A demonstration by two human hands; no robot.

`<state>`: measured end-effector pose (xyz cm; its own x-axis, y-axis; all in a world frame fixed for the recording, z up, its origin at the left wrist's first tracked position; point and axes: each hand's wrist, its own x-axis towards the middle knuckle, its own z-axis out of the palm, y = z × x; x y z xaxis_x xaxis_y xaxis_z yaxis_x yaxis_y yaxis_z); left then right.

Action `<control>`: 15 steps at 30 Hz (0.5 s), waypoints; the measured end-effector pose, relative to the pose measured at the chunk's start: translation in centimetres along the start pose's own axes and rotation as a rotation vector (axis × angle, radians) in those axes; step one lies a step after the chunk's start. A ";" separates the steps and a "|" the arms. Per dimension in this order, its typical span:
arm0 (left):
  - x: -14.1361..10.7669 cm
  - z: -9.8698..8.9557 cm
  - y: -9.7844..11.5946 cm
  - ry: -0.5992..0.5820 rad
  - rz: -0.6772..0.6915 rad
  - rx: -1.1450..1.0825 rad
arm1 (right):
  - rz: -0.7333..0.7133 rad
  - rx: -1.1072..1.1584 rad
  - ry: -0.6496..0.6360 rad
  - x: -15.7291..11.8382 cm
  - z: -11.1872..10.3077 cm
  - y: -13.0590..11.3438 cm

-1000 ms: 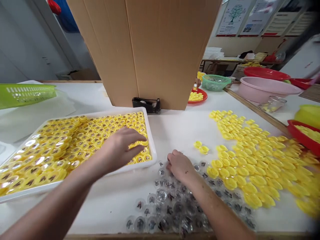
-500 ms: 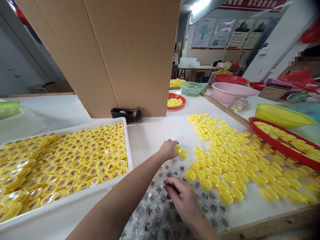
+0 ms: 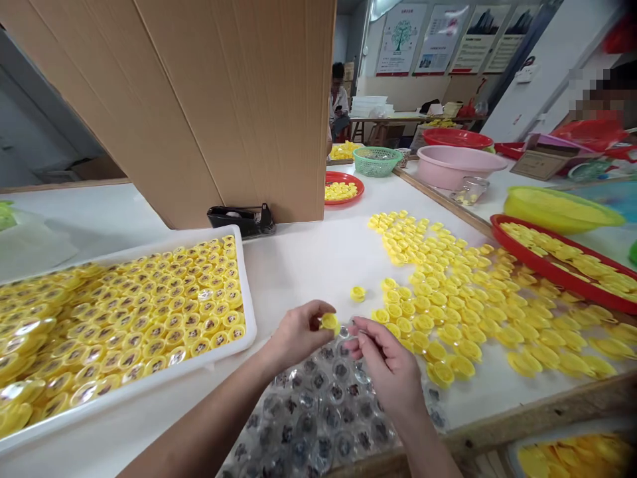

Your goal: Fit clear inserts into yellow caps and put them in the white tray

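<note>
Two bare hands, close together but not touching, hover over a white worktable (image 3: 303,269). The left hand (image 3: 298,335) pinches a yellow plastic cap (image 3: 329,322) in its fingers, while the right hand (image 3: 391,377) angles in from 5 o'clock, its fingertips (image 3: 359,341) drawn together just beside that cap; whether they grip anything is too small to tell. Below lies a spread of clear plastic domes (image 3: 313,411). Loose yellow caps (image 3: 448,318) fan out toward 2 o'clock, and a white tray (image 3: 247,299) of assembled yellow-capped domes sits at 9 o'clock. A tall cardboard box (image 3: 174,113) stands at 11 o'clock, a red plate (image 3: 344,198) of caps at 12 o'clock, and a co-worker (image 3: 339,103) sits beyond, beneath wall posters (image 3: 440,38).
</note>
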<state>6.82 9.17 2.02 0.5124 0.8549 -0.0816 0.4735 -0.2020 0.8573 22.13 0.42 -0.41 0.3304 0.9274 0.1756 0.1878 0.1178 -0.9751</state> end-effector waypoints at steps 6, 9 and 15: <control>-5.1 0.4 -1.6 0.049 -0.039 -0.417 | -0.571 -0.523 -0.080 -0.7 2.4 -1.1; -5.9 0.0 -1.9 0.092 -0.064 -0.510 | -0.705 -0.598 -0.223 -1.3 3.3 -1.9; -7.3 -1.5 -1.6 0.048 -0.103 -0.777 | -0.654 -0.602 -0.457 -1.4 2.9 -4.2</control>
<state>1.22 3.93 2.03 0.4531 0.8744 -0.1734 -0.1292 0.2568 0.9578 18.21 -0.34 3.07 -0.3691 0.8067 0.4615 0.6848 0.5718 -0.4518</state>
